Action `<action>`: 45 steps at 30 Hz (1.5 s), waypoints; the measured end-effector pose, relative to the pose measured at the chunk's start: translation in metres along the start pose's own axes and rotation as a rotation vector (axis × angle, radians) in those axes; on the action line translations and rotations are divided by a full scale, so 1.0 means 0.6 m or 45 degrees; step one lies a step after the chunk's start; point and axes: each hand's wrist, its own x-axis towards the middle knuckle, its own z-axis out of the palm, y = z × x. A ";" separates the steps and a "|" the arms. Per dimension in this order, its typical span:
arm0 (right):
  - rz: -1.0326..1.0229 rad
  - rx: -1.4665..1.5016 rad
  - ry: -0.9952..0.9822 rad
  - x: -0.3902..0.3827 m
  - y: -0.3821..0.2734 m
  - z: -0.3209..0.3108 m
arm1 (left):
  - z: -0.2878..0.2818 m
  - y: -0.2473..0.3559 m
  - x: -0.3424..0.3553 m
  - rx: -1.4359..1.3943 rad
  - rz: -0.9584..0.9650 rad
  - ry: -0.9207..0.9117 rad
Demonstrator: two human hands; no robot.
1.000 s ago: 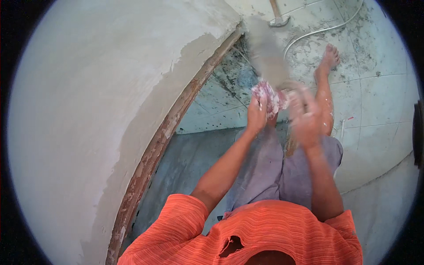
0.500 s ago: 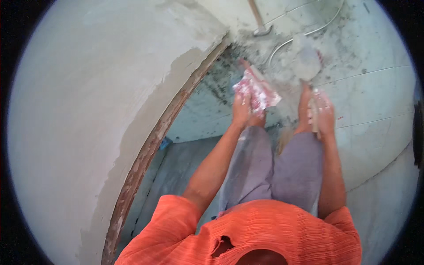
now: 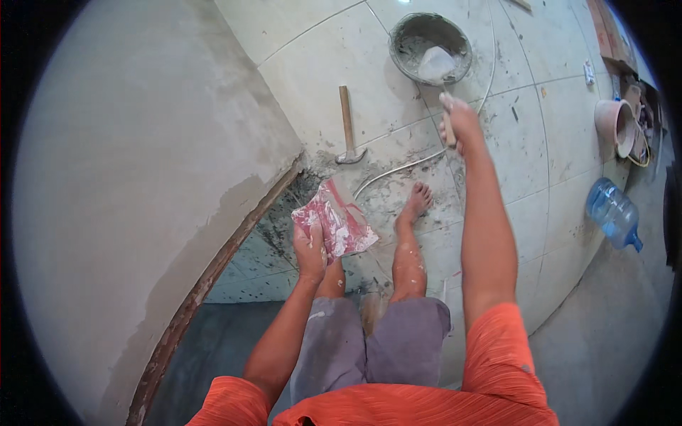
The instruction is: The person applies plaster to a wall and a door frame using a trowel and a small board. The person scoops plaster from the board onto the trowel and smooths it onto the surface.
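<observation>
My left hand (image 3: pixel 310 248) is closed on the near left edge of a flat red sheet (image 3: pixel 337 221), smeared with white paste. It is held above my left foot, beside the rough wall edge. My right arm is stretched forward, and the right hand (image 3: pixel 463 122) grips the wooden handle of a trowel (image 3: pixel 436 65). The trowel's pale, rounded blade is over or inside a dark round basin (image 3: pixel 465 60) with grey mortar in it; whether it touches the mortar I cannot tell.
A claw hammer (image 3: pixel 347 131) lies on the tiled floor (image 3: pixel 526 170), near a thin pale hose (image 3: pixel 398 169). To the right are a clear blue water bottle (image 3: pixel 612 211) and a pinkish bucket (image 3: pixel 612 128). The plastered wall (image 3: pixel 156 142) runs along the left, with an exposed brown edge.
My right hand has swung forward from beside my knee, carrying the trowel to the basin. The view has shifted, bringing the basin, bucket and bottle in. My left hand still holds the sheet.
</observation>
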 end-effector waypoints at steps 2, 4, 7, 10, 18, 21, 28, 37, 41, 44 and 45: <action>0.109 -0.093 -0.038 0.070 -0.045 0.018 | -0.001 -0.017 0.000 0.025 0.017 -0.001; 0.114 -0.223 -0.067 0.129 -0.064 0.033 | -0.002 -0.051 -0.001 -0.014 -0.018 0.042; 0.160 -0.456 -0.082 0.205 -0.070 0.048 | 0.011 -0.089 -0.005 -0.091 -0.088 0.122; 0.212 -0.558 -0.092 0.262 -0.068 0.060 | 0.019 -0.111 -0.013 -0.167 -0.196 0.150; 0.297 -0.409 -0.234 0.234 -0.085 0.113 | 0.015 -0.156 -0.048 0.054 -0.290 0.120; 0.355 -0.094 -0.336 0.225 -0.044 0.075 | 0.022 -0.144 -0.040 0.007 -0.307 0.060; -0.062 0.237 -0.393 0.060 0.051 0.054 | 0.022 -0.102 0.028 -0.121 -0.306 -0.059; -0.108 -0.160 -0.417 -0.181 0.260 0.008 | -0.024 -0.068 0.051 -0.750 -0.611 -0.030; -0.576 -0.431 -0.255 -0.277 0.293 0.006 | -0.036 -0.016 0.084 -0.928 -0.790 -0.276; -0.993 -0.648 -0.167 -0.339 0.275 0.005 | -0.032 0.046 0.095 -0.936 -0.747 -0.489; -1.052 -0.690 -0.142 -0.351 0.270 0.002 | -0.031 0.057 0.100 -0.937 -0.739 -0.492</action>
